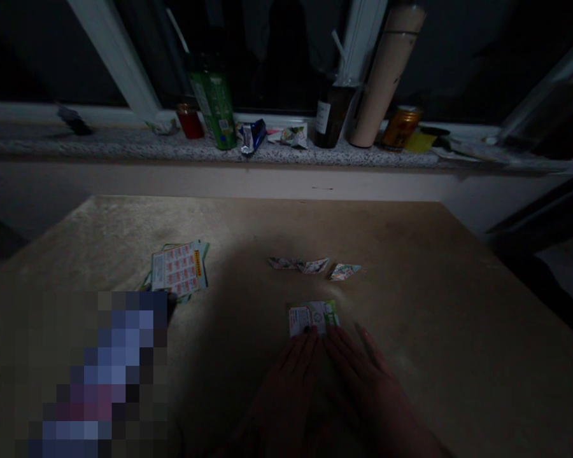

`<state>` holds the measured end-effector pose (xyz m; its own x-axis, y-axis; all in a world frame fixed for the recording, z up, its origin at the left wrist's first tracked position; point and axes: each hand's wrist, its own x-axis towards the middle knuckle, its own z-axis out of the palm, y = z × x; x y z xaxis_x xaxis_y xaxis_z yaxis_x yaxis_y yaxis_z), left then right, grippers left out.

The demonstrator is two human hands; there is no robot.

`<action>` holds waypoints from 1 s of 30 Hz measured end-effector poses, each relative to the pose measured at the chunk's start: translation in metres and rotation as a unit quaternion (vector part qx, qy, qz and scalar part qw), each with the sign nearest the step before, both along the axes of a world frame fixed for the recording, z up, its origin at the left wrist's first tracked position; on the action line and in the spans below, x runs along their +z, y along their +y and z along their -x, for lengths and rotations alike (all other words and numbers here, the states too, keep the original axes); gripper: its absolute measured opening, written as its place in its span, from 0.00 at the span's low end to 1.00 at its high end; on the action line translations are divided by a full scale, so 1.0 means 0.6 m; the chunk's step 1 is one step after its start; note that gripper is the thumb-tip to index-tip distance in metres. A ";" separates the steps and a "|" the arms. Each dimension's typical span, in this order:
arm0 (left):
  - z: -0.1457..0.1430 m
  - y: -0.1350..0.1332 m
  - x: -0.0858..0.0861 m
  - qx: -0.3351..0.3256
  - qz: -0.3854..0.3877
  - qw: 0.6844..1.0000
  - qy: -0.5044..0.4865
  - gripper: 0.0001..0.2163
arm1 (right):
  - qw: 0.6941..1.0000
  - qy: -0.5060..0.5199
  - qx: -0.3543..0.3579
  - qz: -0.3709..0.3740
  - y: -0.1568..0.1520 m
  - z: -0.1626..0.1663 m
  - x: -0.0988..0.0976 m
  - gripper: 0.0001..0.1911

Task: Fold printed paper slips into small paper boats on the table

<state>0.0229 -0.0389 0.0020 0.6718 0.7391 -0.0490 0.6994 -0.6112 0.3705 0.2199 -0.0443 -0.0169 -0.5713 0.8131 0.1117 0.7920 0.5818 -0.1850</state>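
Both my hands lie flat on a small printed sheet of paper (314,315) on the tan table (410,242). My left hand (291,372) presses the near left part with fingers stretched out. My right hand (358,369) covers the near right part, fingers spread. Only the far edge of the paper shows beyond my fingertips. Beyond it lie three small folded paper pieces (312,267) in a row. The scene is very dim.
A stack of printed leaflets (179,268) lies at the left. A pixelated blurred patch covers the near left. The stone windowsill (100,146) behind holds a green bottle (214,105), a red can (190,121), a dark bottle (332,114), a beige tube (386,76) and a gold can (401,127).
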 end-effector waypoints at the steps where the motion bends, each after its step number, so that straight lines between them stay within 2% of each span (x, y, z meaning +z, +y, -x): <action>1: 0.000 0.001 -0.001 -0.004 0.006 1.000 0.003 0.37 | 1.000 0.002 -0.001 -0.007 0.000 0.001 0.001 0.32; 5: 0.001 0.003 -0.003 -0.007 0.019 1.000 0.006 0.38 | 1.000 0.011 -0.007 -0.028 -0.002 0.002 0.003 0.33; 11: -0.005 0.003 0.003 -0.002 0.035 0.999 0.019 0.38 | 1.000 0.012 -0.012 0.006 -0.005 -0.002 0.004 0.31; 17: -0.005 0.004 0.009 0.017 -0.004 1.000 0.010 0.32 | 0.999 0.023 -0.005 -0.039 -0.017 0.003 -0.009 0.36; 21: -0.001 0.006 0.010 0.021 0.007 1.000 0.008 0.30 | 0.998 0.007 0.010 -0.057 -0.029 0.003 -0.015 0.37; 24: 0.000 0.008 0.008 0.023 0.006 1.000 0.013 0.28 | 0.998 0.013 0.007 -0.066 -0.036 0.000 -0.015 0.38; 30: 0.005 0.016 -0.005 0.038 -0.025 0.999 0.027 0.27 | 0.994 0.038 0.044 -0.088 -0.041 0.005 -0.020 0.39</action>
<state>0.0199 -0.0291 -0.0009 0.6113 0.7901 -0.0461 0.7625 -0.5723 0.3017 0.2168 -0.0688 -0.0290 -0.6242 0.7244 0.2926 0.7241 0.6771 -0.1313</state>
